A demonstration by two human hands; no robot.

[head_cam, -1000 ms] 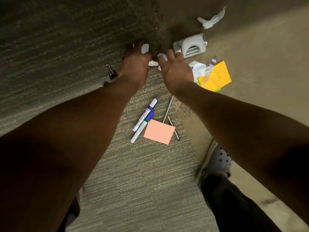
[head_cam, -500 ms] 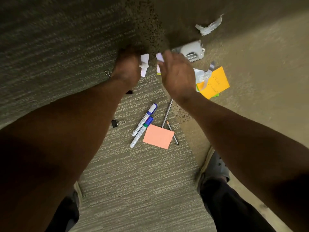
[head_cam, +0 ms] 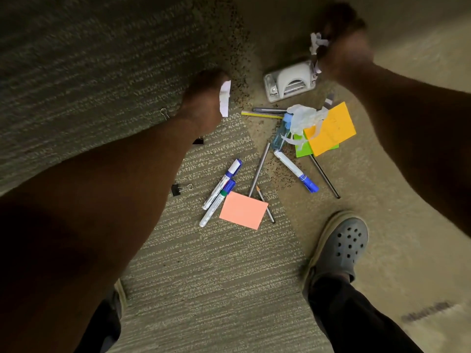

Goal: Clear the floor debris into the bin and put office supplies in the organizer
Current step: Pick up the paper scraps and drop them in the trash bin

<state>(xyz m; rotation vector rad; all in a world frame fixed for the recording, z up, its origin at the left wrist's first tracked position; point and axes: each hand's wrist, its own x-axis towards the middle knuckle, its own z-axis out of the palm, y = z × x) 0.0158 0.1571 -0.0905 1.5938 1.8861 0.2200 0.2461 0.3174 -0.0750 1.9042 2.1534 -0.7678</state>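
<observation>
From the head camera, the left hand [head_cam: 204, 103] sat at centre-left of the frame, its fingers closed on a white paper scrap [head_cam: 224, 98]. The right hand [head_cam: 344, 47], blurred at the upper right, had its fingers closed on crumpled white paper [head_cam: 316, 43] just above the hole punch [head_cam: 290, 81].

By the look of things the task was at an early stage. Neither a bin nor an organizer was in view, and most of the clutter lay on the floor [head_cam: 216, 276]. A second wad of crumpled paper [head_cam: 305, 115] rested on the orange sticky notes [head_cam: 331, 128] and green sticky notes [head_cam: 303, 149] at centre right. Dark specks [head_cam: 237, 59] spread across the upper centre. Markers [head_cam: 221, 187], a further marker [head_cam: 297, 171], pencils [head_cam: 260, 171], a pink sticky pad [head_cam: 243, 210] and binder clips [head_cam: 181, 189] waited near the middle, above the grey clog [head_cam: 341, 243] at lower right.
</observation>
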